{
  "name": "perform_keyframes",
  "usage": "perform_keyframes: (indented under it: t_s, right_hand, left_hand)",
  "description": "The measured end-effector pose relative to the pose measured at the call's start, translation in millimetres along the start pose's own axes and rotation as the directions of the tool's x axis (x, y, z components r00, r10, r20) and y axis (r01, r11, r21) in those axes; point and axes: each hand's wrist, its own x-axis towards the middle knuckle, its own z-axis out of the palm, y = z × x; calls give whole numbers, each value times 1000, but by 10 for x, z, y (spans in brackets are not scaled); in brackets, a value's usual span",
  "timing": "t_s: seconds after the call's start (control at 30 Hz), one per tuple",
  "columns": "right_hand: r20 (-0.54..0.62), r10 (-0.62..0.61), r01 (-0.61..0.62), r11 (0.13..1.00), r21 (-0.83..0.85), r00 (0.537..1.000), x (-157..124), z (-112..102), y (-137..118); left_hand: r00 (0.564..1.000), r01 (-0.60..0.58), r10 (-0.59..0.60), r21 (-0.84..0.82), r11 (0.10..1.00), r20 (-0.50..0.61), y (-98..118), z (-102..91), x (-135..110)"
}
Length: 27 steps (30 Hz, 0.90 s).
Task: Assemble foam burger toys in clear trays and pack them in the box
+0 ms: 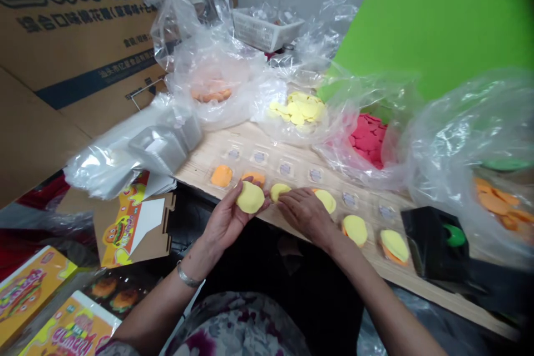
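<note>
My left hand is closed around a small stack of thin yellow discs, held up just over the table's near edge. My right hand has its fingers together at the edge of another yellow disc in the clear tray; its thumb is hidden. Left of that, the tray's front row has an orange round piece and a second orange piece, partly behind my left fingers. To the right, a yellow disc, another yellow disc and a third yellow disc lie over orange pieces.
Open plastic bags hold yellow discs, red pieces and orange pieces. A black tape dispenser stands at the right. Stacked clear trays are at the left, above printed cartons. Behind is a white basket.
</note>
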Motion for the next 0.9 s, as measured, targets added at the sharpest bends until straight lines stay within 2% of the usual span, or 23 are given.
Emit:
perform_keyframes:
  t_s: [0.1,0.17,0.33,0.5,0.53,0.6,0.63,0.67,0.73,0.8,0.83,0.9]
  right_hand:
    - [-118,134,-111,976,185,984,137,-134,-70]
    - [-150,236,-189,943,273,960,265,-147,-136]
    - [-135,315,-244,892,380,939,506,-6,-339]
    - [-67,522,-415,744,523,851,623,-22,-405]
    - [-94,536,-419,748,515,839,651,-22,-379]
    - [-233,465,-347,843,411,854,704,25,-302]
    - [-286,378,-288,905,312,881,724,75,-259]
    - [-290,271,-219,956,197,918,735,137,-220]
    - [-154,63,-64,998,-5,986,729,269,-167]
    - [22,-60,62,993,-98,998,695,359,-151]
    - [68,-88,95,990,-102,994,677,375,-154]
    - [39,-82,84,995,-46,996,662,350,-175]
  left_hand:
    - [1000,14,-13,-67,998,17,-10,47,19]
    - [1000,19,-17,-87,996,21,-23,103,30]
    - [998,-60,59,-51,997,-37,-20,157,28]
    - [982,-151,144,-52,987,-122,129,4,-70]
    - [978,-169,161,-53,984,-131,169,-32,-97]
    - [972,-198,190,-49,979,-140,243,-96,-145]
    - [970,-207,198,-46,977,-144,274,-121,-164]
    - [968,-211,203,-46,976,-149,299,-143,-179]
    - [966,-218,207,-56,974,-156,332,-178,-196]
    - [968,-216,204,-70,974,-147,347,-200,-203]
    - [970,-214,202,-75,974,-138,350,-207,-203]
    - [973,-209,198,-83,974,-117,353,-205,-198]
